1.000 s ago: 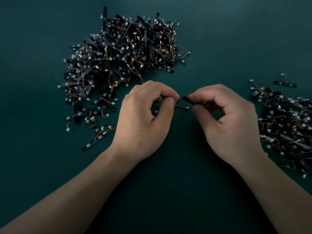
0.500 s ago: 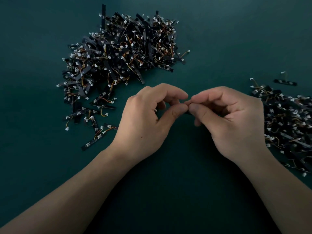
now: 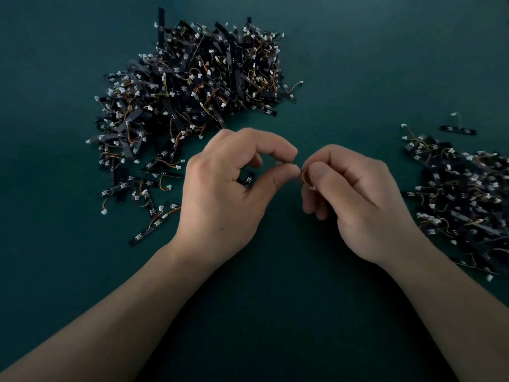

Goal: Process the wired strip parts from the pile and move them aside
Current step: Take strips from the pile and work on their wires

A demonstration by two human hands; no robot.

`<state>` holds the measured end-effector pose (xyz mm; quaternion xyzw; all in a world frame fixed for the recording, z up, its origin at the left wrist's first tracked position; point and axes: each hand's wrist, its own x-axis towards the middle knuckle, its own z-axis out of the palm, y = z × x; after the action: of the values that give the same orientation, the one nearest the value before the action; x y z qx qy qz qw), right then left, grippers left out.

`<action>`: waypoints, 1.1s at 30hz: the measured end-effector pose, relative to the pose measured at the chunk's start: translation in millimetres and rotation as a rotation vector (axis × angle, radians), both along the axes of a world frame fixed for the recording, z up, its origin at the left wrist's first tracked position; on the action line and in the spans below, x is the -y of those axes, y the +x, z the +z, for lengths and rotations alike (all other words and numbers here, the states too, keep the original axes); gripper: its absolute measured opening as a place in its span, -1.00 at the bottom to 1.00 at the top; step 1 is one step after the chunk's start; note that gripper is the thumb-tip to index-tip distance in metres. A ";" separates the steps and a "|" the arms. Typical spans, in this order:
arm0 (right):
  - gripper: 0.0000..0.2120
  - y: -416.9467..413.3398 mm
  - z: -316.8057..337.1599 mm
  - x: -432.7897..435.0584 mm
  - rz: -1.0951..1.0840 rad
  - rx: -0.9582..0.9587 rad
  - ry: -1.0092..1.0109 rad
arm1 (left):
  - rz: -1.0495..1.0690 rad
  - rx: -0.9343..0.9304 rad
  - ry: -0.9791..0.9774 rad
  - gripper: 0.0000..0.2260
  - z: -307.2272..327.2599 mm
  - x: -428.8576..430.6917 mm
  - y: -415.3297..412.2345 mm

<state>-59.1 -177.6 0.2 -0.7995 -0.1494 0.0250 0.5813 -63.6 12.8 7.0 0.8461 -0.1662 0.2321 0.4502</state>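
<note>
Wired strip part (image 3: 303, 176) pinched between left hand (image 3: 228, 194), right hand (image 3: 358, 205).

Both forearms reach from the lower corners to mid-frame; the left hand (image 3: 228, 194) pinches a wired strip part (image 3: 303, 176) between thumb and forefinger. The right hand (image 3: 355, 199), fingers curled, pinches its other end; the two grips nearly touch.
</note>
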 end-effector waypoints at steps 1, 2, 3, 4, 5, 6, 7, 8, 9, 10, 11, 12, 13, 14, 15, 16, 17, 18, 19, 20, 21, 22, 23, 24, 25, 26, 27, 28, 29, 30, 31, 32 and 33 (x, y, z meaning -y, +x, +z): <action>-0.81 -0.4 0.7 0.1 -0.008 -0.002 0.009 | -0.001 -0.023 0.006 -0.89 1.0 0.5 -0.4; -0.84 -0.8 1.3 0.3 -0.017 0.001 0.003 | -0.010 -0.058 0.005 -0.88 2.2 0.5 -0.5; -0.86 -1.2 1.5 0.4 -0.018 0.010 -0.015 | -0.019 -0.102 -0.005 -0.84 3.0 0.4 -0.7; -0.86 -1.6 1.4 0.3 -0.009 0.024 -0.038 | -0.023 -0.141 -0.015 -0.79 3.6 0.0 -0.8; -0.87 -2.0 1.4 0.1 0.002 0.042 -0.059 | -0.019 -0.172 -0.018 -0.75 4.0 -0.2 -0.8; -0.87 -2.4 1.7 -0.5 0.010 0.060 -0.078 | -0.008 -0.188 -0.009 -0.73 4.2 -0.2 -0.3; -0.87 -2.7 2.1 -1.1 0.011 0.075 -0.092 | 0.006 -0.198 0.003 -0.74 4.2 0.1 0.3; -0.88 -2.9 2.6 -1.7 0.006 0.082 -0.097 | 0.017 -0.202 0.008 -0.76 3.9 0.6 0.9; -0.87 -2.8 2.9 -2.1 -0.002 0.077 -0.094 | 0.022 -0.199 -0.001 -0.76 3.4 0.9 1.6; -0.84 -2.4 3.0 -2.4 -0.006 0.060 -0.088 | 0.023 -0.189 -0.022 -0.77 2.9 0.6 2.1; -0.80 -1.9 2.9 -2.4 -0.003 0.038 -0.083 | 0.026 -0.179 -0.049 -0.78 2.8 -0.1 2.5; -0.75 -0.9 2.6 -2.2 0.006 0.013 -0.081 | 0.029 -0.175 -0.072 -0.79 3.0 -0.8 2.9; -0.71 0.0 2.2 -1.5 0.017 -0.007 -0.075 | 0.028 -0.174 -0.086 -0.79 3.3 -1.0 3.2; -0.70 0.6 1.9 -0.7 0.028 -0.019 -0.063 | 0.021 -0.179 -0.092 -0.79 3.4 -1.0 3.4; -0.69 1.0 1.7 -0.2 0.037 -0.023 -0.043 | 0.012 -0.188 -0.094 -0.79 3.2 -0.7 3.4; -0.69 1.1 1.8 -0.1 0.041 -0.021 -0.019 | 0.001 -0.197 -0.097 -0.78 2.9 -0.2 3.3; -0.68 1.3 2.0 0.0 0.038 -0.016 0.003 | -0.012 -0.206 -0.103 -0.77 2.9 0.0 3.1; -0.68 1.6 2.1 -0.1 0.033 -0.006 0.015 | -0.035 -0.215 -0.113 -0.77 3.0 -0.1 2.8; -0.67 1.8 2.2 -0.1 0.030 0.005 0.018 | -0.071 -0.226 -0.125 -0.75 3.1 -0.5 2.3; -0.67 1.6 2.4 0.0 0.034 0.014 0.017 | -0.118 -0.240 -0.138 -0.73 3.3 -1.2 1.8; -0.67 1.4 2.6 0.3 0.045 0.019 0.014 | -0.168 -0.255 -0.146 -0.70 3.4 -1.8 1.3; -0.67 1.0 2.7 0.8 0.062 0.023 0.012 | -0.203 -0.268 -0.143 -0.67 3.0 -2.4 1.0; -0.67 0.4 2.5 1.6 0.079 0.025 0.013 | -0.216 -0.276 -0.128 -0.65 2.3 -2.8 1.1; -0.68 0.2 2.2 2.0 0.092 0.027 0.017 | -0.215 -0.280 -0.109 -0.65 1.7 -2.7 1.4; -0.69 0.0 1.9 2.2 0.099 0.027 0.021 | -0.209 -0.285 -0.091 -0.65 1.1 -2.0 1.6; -0.70 0.1 1.8 2.3 0.098 0.027 0.020 | -0.206 -0.287 -0.076 -0.66 0.9 -1.1 2.0; -0.70 0.5 1.5 2.2 0.093 0.026 0.015 | -0.204 -0.286 -0.061 -0.66 0.5 -0.4 2.6; -0.70 0.9 1.2 1.8 0.086 0.029 0.007 | -0.200 -0.282 -0.048 -0.66 0.0 -0.3 3.1; -0.70 1.1 0.9 1.7 0.079 0.033 0.000 | -0.197 -0.276 -0.039 -0.65 -0.4 -0.4 3.6; -0.70 1.1 0.5 1.6 0.074 0.039 -0.003 | -0.197 -0.270 -0.034 -0.65 -0.9 -1.1 3.9; -0.69 0.9 0.0 1.4 0.070 0.044 -0.003 | -0.198 -0.261 -0.029 -0.66 -1.3 -1.3 3.6; -0.69 0.7 -0.2 1.2 0.066 0.052 -0.002 | -0.192 -0.253 -0.019 -0.66 -1.4 -1.4 3.2; -0.68 0.3 -0.3 1.1 0.060 0.060 -0.004 | -0.178 -0.246 -0.008 -0.66 -1.5 -1.0 2.6</action>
<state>-58.8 -178.6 -0.1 -0.7960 -0.1909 0.0187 0.5740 -61.0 13.9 5.5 0.8483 -0.1834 0.0863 0.4892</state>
